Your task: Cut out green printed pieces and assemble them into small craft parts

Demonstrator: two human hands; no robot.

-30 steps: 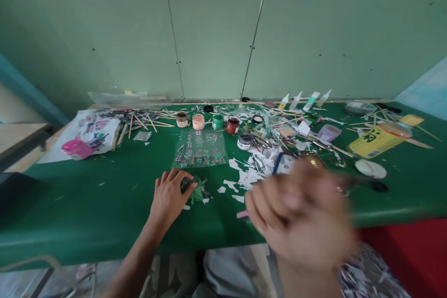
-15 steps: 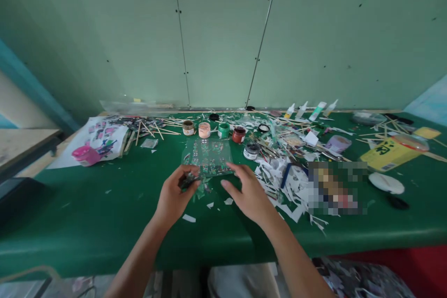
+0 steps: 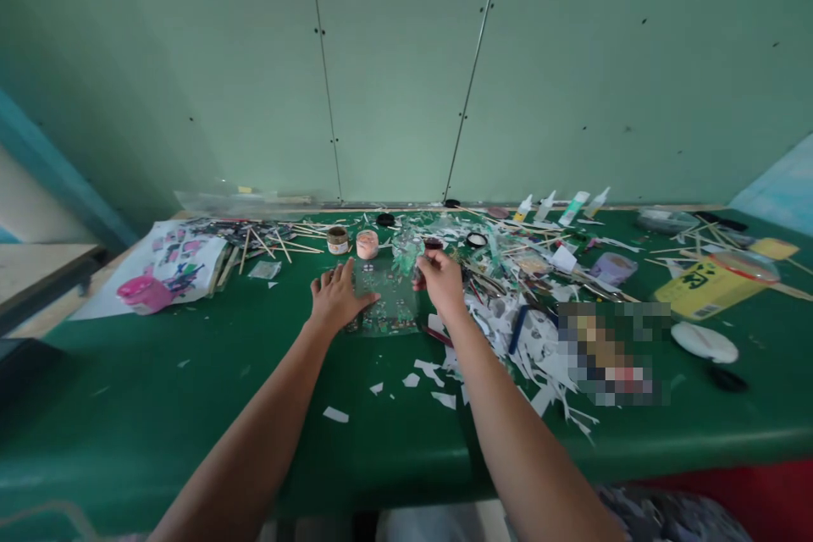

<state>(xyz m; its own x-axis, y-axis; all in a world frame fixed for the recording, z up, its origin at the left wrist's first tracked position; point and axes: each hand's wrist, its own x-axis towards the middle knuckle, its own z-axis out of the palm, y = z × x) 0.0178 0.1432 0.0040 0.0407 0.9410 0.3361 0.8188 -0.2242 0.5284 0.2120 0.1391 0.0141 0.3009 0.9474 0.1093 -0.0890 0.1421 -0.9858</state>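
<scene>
1. Green-covered table [image 3: 209, 398], littered, against a pale green panelled wall [image 3: 394, 59] with 2 seams.
2. Clear printed sheet [image 3: 389, 305] lies flat at mid-table, its far edge towards the wall; looks near square, long axis unclear.
3. Left hand [image 3: 336, 301]: fingers slightly apart, at the sheet's left edge.
4. Right hand [image 3: 440, 279]: fingertips close together beside crumpled plastic [image 3: 406, 254]; cannot tell whether they grip it.

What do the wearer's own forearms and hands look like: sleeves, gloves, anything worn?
Left hand and right hand are both bare: no gloves. No sleeves on either visible forearm, and no watch, bracelet or cable shows at the wrists. No markings stand out. Rings: too small to tell.
</scene>
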